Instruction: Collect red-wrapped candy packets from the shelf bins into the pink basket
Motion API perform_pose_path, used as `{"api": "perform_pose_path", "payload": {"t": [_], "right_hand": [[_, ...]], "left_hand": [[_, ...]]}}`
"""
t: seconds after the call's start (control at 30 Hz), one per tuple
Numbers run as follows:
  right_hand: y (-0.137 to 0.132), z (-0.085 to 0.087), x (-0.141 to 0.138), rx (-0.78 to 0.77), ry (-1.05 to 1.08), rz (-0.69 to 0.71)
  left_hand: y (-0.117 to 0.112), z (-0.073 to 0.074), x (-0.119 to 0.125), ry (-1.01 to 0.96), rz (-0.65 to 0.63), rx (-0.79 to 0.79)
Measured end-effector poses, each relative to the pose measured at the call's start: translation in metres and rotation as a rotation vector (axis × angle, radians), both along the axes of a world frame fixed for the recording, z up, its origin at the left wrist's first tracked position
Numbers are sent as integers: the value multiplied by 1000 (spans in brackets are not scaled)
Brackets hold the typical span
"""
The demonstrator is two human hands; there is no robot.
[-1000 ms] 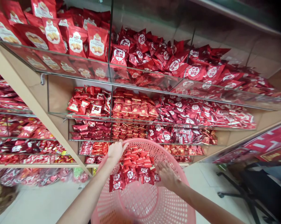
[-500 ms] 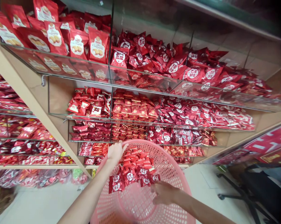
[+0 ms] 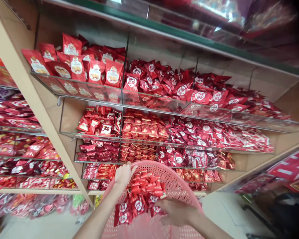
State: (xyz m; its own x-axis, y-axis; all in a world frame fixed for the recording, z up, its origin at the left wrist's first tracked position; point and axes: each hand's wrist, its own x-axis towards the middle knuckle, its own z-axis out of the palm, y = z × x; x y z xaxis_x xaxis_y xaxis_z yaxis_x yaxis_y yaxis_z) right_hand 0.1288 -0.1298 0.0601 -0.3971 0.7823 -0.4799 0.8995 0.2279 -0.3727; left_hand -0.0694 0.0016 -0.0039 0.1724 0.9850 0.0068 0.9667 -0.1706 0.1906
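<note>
We see the pink basket (image 3: 179,186) cut off by the bottom edge, its base out of view. Our right hand (image 3: 175,210) has its fingertips hidden among red packets (image 3: 142,196). Print on the shelf packets (image 3: 189,96) is too small to read. The right edge is blurred.

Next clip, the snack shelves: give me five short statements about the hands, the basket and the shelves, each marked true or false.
1. The left hand grips the rim of the pink basket. True.
2. The basket holds green bottles. False: it holds red packets.
3. The right hand is inside the basket, at the packets. True.
4. The shelves are glass, split by upright dividers. True.
5. The right hand is up at the top shelf. False: it is low in the picture, in the basket.
</note>
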Motion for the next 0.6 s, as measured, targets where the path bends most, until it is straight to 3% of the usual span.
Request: {"api": "perform_pose_path", "payload": {"t": [0.17, 0.27, 0.43, 0.6], "right_hand": [[28, 108, -11, 437, 242, -134], [43, 162, -16, 717, 283, -192], [71, 234, -16, 1164, 338, -195], [97, 289, -1, 1460, 75, -217]], "left_hand": [[1, -4, -2, -17, -3, 14], [2, -10, -3, -23, 24, 17], [5, -23, -5, -41, 28, 71], [7, -21, -5, -33, 18, 62]]}}
